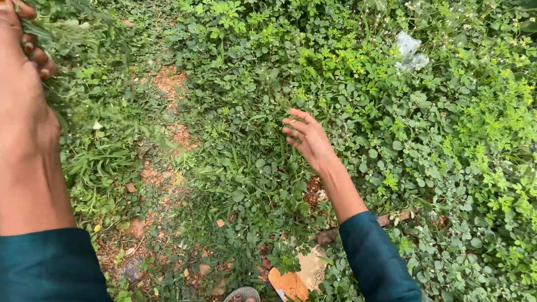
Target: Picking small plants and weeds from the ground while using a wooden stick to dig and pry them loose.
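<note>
Weeding step, judged. Left hand [22,95], upper left of frame, clamped on pulled grass [72,33]. Right hand [306,138], centre, fingers spread and empty, reached into weeds [263,168]. Next needs a grip low on the stems.

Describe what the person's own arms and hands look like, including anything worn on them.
Both arms wear long dark teal sleeves of plain fabric with no print. The left sleeve ends partway up the forearm, and the right sleeve ends at about the same place, leaving both forearms bare. The left hand and right hand are bare: no gloves, rings, bracelets or watch are visible.
</note>
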